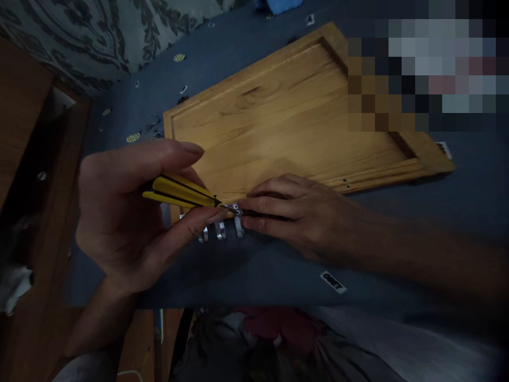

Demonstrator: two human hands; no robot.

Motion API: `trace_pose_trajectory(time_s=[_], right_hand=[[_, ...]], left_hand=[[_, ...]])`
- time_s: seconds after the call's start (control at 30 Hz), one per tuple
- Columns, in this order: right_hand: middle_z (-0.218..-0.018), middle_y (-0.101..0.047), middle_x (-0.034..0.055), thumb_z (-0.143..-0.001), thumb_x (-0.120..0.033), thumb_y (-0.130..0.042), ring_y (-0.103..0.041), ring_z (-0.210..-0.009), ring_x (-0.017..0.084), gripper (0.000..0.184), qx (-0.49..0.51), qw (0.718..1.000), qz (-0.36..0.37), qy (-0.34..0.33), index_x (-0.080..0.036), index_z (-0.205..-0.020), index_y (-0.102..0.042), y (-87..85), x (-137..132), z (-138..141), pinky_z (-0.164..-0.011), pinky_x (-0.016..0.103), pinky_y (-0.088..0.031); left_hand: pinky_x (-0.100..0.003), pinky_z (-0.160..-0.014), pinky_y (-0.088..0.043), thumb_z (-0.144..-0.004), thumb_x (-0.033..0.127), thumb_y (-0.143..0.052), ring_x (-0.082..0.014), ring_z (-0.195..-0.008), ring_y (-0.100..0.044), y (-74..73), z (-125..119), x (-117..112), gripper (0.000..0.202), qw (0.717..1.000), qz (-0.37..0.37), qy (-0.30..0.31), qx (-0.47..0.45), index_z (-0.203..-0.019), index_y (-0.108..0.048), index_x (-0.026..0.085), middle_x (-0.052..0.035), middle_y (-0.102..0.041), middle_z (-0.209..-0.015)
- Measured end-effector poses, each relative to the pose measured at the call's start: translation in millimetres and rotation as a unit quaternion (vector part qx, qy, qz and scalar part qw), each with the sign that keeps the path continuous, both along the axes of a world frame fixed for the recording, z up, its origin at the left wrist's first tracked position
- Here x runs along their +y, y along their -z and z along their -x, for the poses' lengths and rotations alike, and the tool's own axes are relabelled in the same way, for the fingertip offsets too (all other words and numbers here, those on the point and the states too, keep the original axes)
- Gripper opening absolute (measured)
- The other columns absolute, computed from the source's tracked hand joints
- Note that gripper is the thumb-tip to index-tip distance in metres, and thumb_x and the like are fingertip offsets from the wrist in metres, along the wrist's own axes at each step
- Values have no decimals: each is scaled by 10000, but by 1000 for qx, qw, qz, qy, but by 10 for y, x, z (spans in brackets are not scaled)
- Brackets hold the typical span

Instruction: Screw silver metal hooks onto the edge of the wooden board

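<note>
My left hand (131, 212) is curled around a screwdriver (183, 192) with a yellow and black handle, lying nearly level and pointing right. Its short tip meets a small shiny metal hook (238, 225) at the near edge of a wooden panel (274, 132). From the other side, my right hand (294, 209) rests on the panel's edge, its fingertips pressed against that same hook. Left of it, a second metal hook (220, 229) and a third hook (203, 233) hang over the edge. Fingers partly hide where the screwdriver tip sits.
The panel has a raised frame and lies on a dark blue patterned cloth (278, 276). Two small dark holes mark its near edge at right. Brown wooden furniture (24, 122) stands at left, with patterned fabric (99, 42) behind. A blue object (284, 4) lies at the back.
</note>
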State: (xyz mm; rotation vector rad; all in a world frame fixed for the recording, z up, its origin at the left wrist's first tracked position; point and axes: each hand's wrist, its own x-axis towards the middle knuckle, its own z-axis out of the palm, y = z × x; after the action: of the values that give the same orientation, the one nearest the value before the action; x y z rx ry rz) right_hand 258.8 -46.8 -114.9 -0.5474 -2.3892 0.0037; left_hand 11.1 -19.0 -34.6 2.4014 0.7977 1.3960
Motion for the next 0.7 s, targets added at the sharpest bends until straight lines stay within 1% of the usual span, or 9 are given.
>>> trace_pose_trajectory(time_s=[0.03,0.1,0.27,0.33,0.47,0.6,0.63,0.67,0.7], right_hand=[[-1159,-766,78,-1067,-170,-393,-655,-1012,254,303,0,1000,-1,0,-125,-1175,-673,2,-1,-2,-850,427,-603],[-1165,-764,88,-1066,-167,-391,-655,-1020,247,317,-1,1000,0,1,-124,-1184,-682,5,-2,-2,-853,427,-600],[-1137,-767,106,-1067,-161,-386,-652,-1006,248,328,10,1000,-1,-9,-101,-1153,-696,2,7,13,-850,423,-594],[-1139,-768,105,-1077,-176,-376,-650,-997,240,341,11,1000,0,-7,-107,-1139,-704,6,10,16,-852,416,-592],[-1153,-766,111,-1073,-175,-380,-640,-1021,244,344,3,1000,10,-9,-120,-1165,-707,22,7,8,-862,435,-589],[-1139,-763,116,-1061,-156,-386,-631,-1042,254,341,-1,1000,14,-8,-118,-1188,-701,26,0,-4,-864,445,-583],[-1133,-764,115,-1060,-155,-386,-630,-1037,255,340,2,1000,10,-8,-116,-1179,-702,23,-1,-5,-862,442,-581],[-1134,-765,112,-1058,-151,-390,-630,-1033,256,336,1,1000,7,-8,-115,-1176,-702,20,0,-6,-860,437,-581],[-1141,-766,108,-1055,-145,-393,-630,-1029,255,333,-3,1000,7,-6,-115,-1179,-700,16,1,-6,-859,433,-581]], left_hand=[[-421,-589,-651,-629,313,-1005,-251,-786,-768,-8,-21,-37,653,1000,6,1,22,-1224,-737,318,-37,-752,-1109],[-428,-662,-665,-677,249,-972,-241,-854,-762,-36,-66,-125,623,998,9,-40,36,-1235,-716,353,-19,-726,-1159],[-479,-709,-674,-790,249,-882,-256,-864,-771,-78,-100,-215,524,994,75,-72,35,-1250,-704,423,-1,-708,-1250],[-484,-691,-675,-798,251,-871,-268,-846,-773,-79,-91,-200,510,995,75,-67,30,-1257,-713,408,-16,-710,-1255],[-440,-706,-688,-837,206,-828,-246,-900,-782,-128,-79,-189,515,993,84,-50,66,-1278,-691,434,14,-698,-1261],[-401,-672,-686,-871,154,-784,-227,-900,-789,-217,-68,-179,598,993,32,-11,117,-1335,-620,495,63,-739,-1131],[-413,-703,-696,-878,147,-778,-235,-933,-793,-225,-65,-173,620,984,63,10,166,-1350,-605,509,69,-744,-1136],[-414,-696,-699,-878,161,-782,-239,-918,-797,-223,-63,-170,609,982,74,17,176,-1353,-611,500,61,-750,-1116],[-436,-713,-705,-878,166,-782,-251,-909,-800,-211,-60,-170,585,984,82,-3,155,-1343,-627,485,47,-749,-1117]])
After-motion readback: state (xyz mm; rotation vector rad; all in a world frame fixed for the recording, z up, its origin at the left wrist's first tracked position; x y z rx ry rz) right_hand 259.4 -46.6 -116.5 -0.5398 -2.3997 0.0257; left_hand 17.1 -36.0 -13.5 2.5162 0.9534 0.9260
